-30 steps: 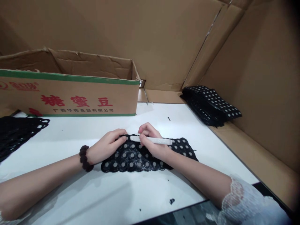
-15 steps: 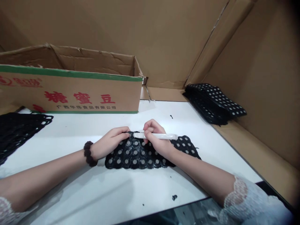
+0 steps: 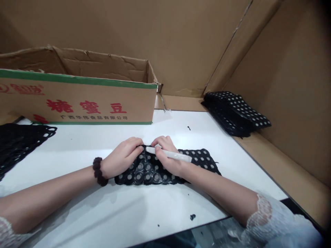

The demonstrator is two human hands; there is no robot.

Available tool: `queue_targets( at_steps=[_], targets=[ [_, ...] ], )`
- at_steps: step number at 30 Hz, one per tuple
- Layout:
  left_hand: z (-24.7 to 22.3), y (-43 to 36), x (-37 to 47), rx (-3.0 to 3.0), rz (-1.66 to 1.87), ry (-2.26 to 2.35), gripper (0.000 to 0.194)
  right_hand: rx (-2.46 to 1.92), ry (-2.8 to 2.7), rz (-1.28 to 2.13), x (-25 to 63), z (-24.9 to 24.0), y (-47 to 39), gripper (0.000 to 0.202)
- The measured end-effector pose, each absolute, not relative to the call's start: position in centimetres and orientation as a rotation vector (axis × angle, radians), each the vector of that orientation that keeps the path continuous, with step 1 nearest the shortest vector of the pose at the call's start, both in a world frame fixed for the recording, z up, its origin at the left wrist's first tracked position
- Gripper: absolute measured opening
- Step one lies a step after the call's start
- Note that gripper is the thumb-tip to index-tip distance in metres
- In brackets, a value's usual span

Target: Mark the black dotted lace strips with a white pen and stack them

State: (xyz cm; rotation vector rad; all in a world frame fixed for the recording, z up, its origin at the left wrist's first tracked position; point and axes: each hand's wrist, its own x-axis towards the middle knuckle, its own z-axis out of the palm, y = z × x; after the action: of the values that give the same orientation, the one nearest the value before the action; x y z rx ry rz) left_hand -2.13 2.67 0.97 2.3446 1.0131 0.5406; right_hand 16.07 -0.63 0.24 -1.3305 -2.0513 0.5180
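Observation:
A black rubbery sheet with rows of pale round spots (image 3: pixel 156 176) lies on the white table (image 3: pixel 103 210). My left hand (image 3: pixel 120 158) grips its far edge near the middle, thumb on top and fingers curled over behind. In my right hand (image 3: pixel 168 160) is a slim white pen-shaped tool (image 3: pixel 181 157), held between thumb and fingers. The tool's left end is close to my left thumb, at the sheet's far edge, while its other end points right. Whatever tip it has is too small to make out. My right fingertips reach the far edge too.
A long open cardboard box (image 3: pixel 100 100) stands at the back left. Black netted sheets (image 3: pixel 20 144) lie at the left, and folded spotted black sheets (image 3: pixel 232 113) rest at the back right. Small black scraps (image 3: pixel 192 217) dot the table. Cardboard walls (image 3: pixel 292 93) enclose the back and right.
My right hand has shifted slightly left, and the tool has tilted so its right end sits lower. My left fingers have closed in further over the sheet's far edge.

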Motion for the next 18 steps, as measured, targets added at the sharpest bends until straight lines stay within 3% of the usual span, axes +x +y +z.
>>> queue_targets(
  at_steps=[10, 18],
  targets=[
    [0.6, 2.3, -1.7, 2.584, 0.498, 1.011, 0.022, -1.550, -2.402, 0.004, 14.6, -0.2, -0.2, 0.025],
    [0.9, 3.2, -1.7, 2.284, 0.485, 1.014, 0.029, -1.543, -2.315, 0.095, 16.3, 1.2, 0.5, 0.024]
  ],
)
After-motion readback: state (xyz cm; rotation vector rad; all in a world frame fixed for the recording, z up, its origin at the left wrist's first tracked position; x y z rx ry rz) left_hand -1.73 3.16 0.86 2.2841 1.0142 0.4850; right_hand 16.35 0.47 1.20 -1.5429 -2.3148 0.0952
